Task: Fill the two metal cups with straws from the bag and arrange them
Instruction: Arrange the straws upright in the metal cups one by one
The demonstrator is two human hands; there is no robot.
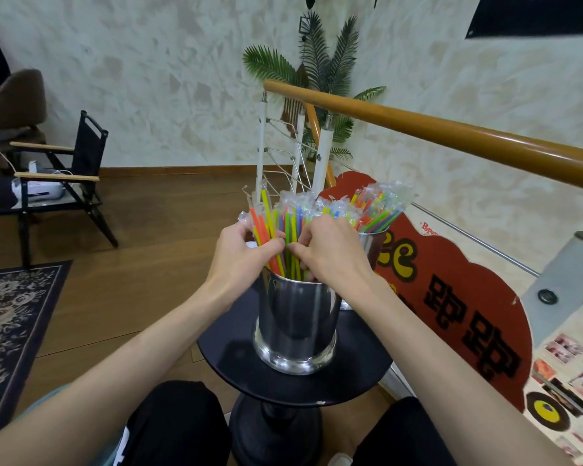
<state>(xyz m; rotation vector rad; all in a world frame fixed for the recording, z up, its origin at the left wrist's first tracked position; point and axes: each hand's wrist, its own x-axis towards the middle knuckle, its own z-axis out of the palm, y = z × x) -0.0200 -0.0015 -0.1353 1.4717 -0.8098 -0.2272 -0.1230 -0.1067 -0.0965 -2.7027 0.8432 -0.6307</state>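
A shiny metal cup (pixel 297 327) stands on a small round black table (pixel 236 375) in front of me. Colourful wrapped straws (pixel 288 223) stick up out of it. My left hand (pixel 246 252) grips the straws on the left side just above the cup's rim. My right hand (pixel 327 252) grips the straws on the right side, its fingers curled in among them. Behind and to the right stands a second metal cup (pixel 371 243), mostly hidden by my right hand, with its own bunch of straws (pixel 377 206) fanning out to the right. No bag is in view.
A wooden handrail (pixel 451 136) on white posts runs behind and to the right of the table. A red sign (pixel 468 297) leans at the right. A black folding chair (pixel 64 176) and a patterned rug (pixel 11 314) lie to the left on the wooden floor.
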